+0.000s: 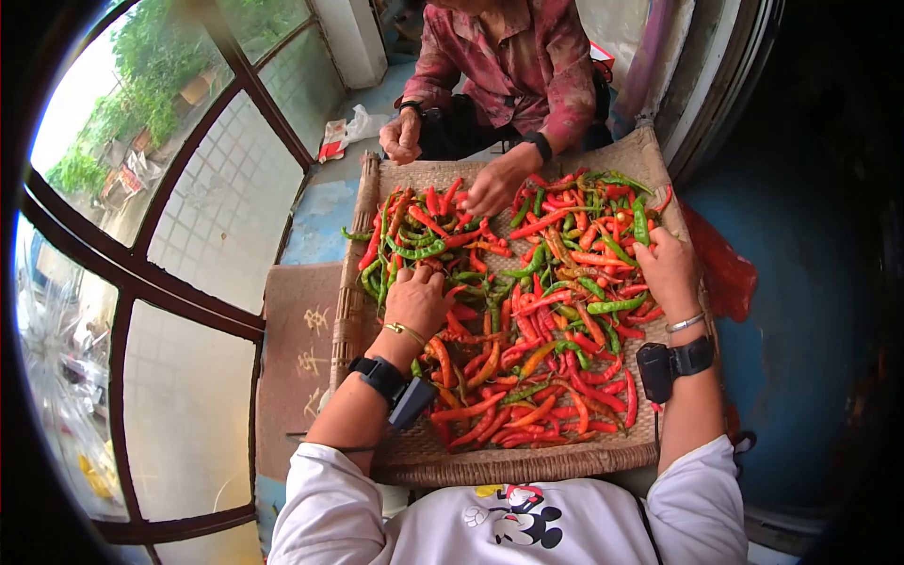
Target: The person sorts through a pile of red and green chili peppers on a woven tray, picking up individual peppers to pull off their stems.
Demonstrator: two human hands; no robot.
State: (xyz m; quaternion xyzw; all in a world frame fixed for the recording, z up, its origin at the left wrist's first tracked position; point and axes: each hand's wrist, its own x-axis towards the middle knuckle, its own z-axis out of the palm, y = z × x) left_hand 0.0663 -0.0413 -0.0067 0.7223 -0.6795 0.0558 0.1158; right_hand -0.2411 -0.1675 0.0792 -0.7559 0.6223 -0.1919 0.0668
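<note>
A flat woven tray (527,461) lies in front of me, covered with many red, orange and green chili peppers (537,320). My left hand (416,299) rests knuckles-up on the left part of the pile, fingers curled into the peppers; whether it grips one is hidden. At the right side of the pile, my right hand (667,268) has its fingers down among the peppers. Both wrists carry black bands. Across the tray, another person's hand (494,186) touches the peppers and their other hand (402,137) hovers closed at the far edge.
A person in a red patterned shirt (513,66) sits at the far side of the tray. A window with a dark frame (188,179) fills the left. A brown mat (297,358) lies left of the tray, a red plastic bag (725,273) at its right.
</note>
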